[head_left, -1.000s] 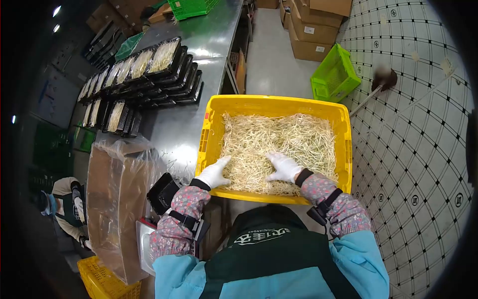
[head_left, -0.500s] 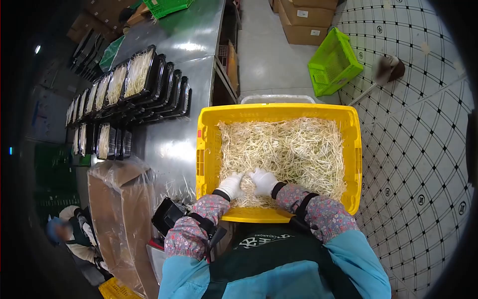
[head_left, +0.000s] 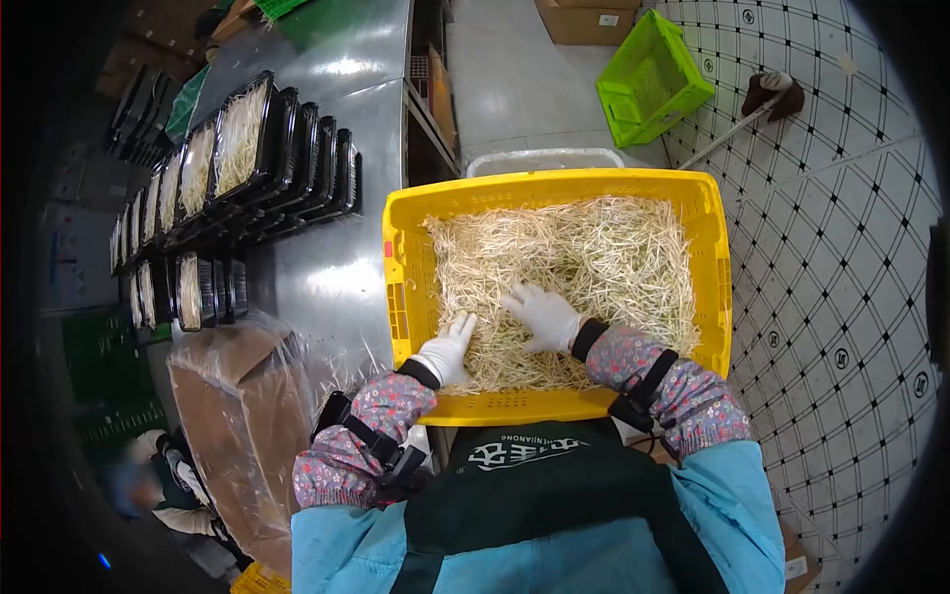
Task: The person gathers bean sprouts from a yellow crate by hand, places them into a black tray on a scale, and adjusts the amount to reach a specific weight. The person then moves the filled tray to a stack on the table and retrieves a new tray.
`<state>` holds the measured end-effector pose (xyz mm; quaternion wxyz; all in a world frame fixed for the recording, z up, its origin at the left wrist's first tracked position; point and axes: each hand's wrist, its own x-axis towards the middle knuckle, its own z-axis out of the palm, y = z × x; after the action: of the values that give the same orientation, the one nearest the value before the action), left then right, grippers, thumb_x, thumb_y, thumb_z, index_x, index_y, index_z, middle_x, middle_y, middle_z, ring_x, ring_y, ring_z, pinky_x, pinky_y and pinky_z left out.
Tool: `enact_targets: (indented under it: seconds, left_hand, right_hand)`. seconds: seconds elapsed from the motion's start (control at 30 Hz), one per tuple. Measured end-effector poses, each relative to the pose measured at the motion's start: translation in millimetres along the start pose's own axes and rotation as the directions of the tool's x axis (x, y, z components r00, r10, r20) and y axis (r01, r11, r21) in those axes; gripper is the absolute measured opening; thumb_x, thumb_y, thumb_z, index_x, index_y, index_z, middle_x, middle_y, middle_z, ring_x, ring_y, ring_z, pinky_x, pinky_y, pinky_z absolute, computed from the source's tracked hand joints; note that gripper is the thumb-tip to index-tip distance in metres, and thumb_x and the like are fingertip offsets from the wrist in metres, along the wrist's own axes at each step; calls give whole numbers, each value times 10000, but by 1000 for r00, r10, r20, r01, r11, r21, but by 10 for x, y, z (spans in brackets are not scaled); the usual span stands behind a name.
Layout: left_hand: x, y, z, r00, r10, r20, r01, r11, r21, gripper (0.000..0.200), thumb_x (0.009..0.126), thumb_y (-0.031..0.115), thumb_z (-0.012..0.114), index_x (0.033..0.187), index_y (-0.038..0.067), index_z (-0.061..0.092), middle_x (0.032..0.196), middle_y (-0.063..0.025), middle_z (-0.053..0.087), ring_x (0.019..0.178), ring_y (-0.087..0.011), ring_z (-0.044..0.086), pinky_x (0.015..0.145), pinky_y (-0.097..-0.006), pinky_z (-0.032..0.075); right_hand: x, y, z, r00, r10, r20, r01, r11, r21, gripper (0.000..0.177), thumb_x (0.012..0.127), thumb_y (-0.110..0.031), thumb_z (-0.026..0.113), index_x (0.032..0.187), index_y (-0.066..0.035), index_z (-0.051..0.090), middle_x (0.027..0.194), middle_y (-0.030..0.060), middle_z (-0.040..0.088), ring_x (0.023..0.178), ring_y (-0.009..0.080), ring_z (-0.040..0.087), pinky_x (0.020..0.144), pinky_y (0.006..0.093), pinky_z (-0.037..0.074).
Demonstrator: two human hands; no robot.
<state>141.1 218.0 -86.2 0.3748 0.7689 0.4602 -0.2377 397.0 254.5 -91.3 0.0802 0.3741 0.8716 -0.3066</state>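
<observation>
A yellow plastic crate (head_left: pixel 554 184) in front of me holds a broad bed of pale bean sprouts (head_left: pixel 623 257). My left hand (head_left: pixel 447 350), in a white glove, rests on the sprouts by the crate's near left corner, its fingers stretched out. Near the middle of the bed, my right hand (head_left: pixel 545 317), gloved too, touches the sprouts with fingers spread. Neither hand grips anything that I can see.
Stacked black trays of sprouts (head_left: pixel 237 148) stand on the metal table (head_left: pixel 341 267) at left. Below them is a plastic-lined cardboard box (head_left: pixel 233 426). A green crate (head_left: pixel 653 84) sits on the floor ahead. A co-worker (head_left: pixel 183 480) is at lower left.
My hands were together in the sprouts and have moved apart, left hand toward the near left corner, right hand to the right and forward. Their fingers have opened. The view has shifted slightly.
</observation>
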Motion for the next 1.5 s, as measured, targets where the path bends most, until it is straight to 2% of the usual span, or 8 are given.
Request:
enact_targets:
  seconds: [0.13,0.37,0.47,0.8,1.03,1.13,1.3,1.5]
  left_hand:
    - [92,46,415,997,-81,15,79,992,102,1326,571,290,909,1590,52,95,1623,-283,149,1431,-489,317,1157,-463,365]
    - [133,31,360,992,-118,54,118,993,7,1341,547,256,917,1590,63,96,1631,-252,165,1441,-466,315,1153,-462,374]
    - [131,58,308,992,-119,44,119,993,12,1356,530,234,925,1589,63,96,1628,-248,183,1440,-455,326,1147,-469,380]
    - [299,58,233,998,-55,-23,59,966,253,1497,430,326,995,1588,70,82,1631,-193,208,1486,-417,246,1156,-551,319]
    - [476,-31,307,998,-39,49,26,970,243,1543,402,362,996,1594,72,61,1637,-177,203,1498,-419,215,1176,-552,283]
    - [455,-40,331,999,-25,45,14,971,237,1532,416,358,990,1596,75,56,1639,-180,194,1501,-421,208,1181,-555,272]
    - [415,49,152,999,-10,40,0,971,238,1546,405,377,991,1601,95,52,1646,-174,172,1510,-424,172,1188,-570,244]
    - [528,21,181,991,-34,129,1,970,243,1551,391,442,989,1602,95,83,1665,-171,117,1528,-418,109,1208,-579,187]
  right_hand:
    - [-132,-350,375,991,88,98,-68,980,-190,1188,595,-454,922,1519,-58,289,1488,227,378,1364,362,410,1037,521,428]
    - [19,-269,615,986,143,85,-141,989,-31,1314,499,-491,949,1522,-19,272,1281,157,516,1180,318,538,936,486,449]
    - [44,-370,556,978,208,20,-204,972,-117,1265,519,-482,950,1497,-1,307,1246,150,548,1158,298,559,936,447,457]
    - [286,-290,365,921,234,311,-241,970,-17,900,567,-524,929,1213,-21,556,1065,126,696,1022,280,681,901,380,497]
    - [166,-366,545,974,212,80,-205,975,-82,890,546,-443,942,1195,-19,504,1007,140,704,982,289,691,815,397,520]
    - [291,-299,497,944,225,240,-233,972,5,880,541,-418,946,1190,-20,504,918,140,715,894,300,713,746,399,537]
    - [172,-339,406,976,142,167,-153,987,55,515,657,-312,845,1034,-38,626,900,130,723,867,298,724,746,393,552]
    - [149,-333,501,983,136,125,-132,990,-43,583,657,-315,852,1110,-39,611,904,120,725,865,306,720,754,402,547]
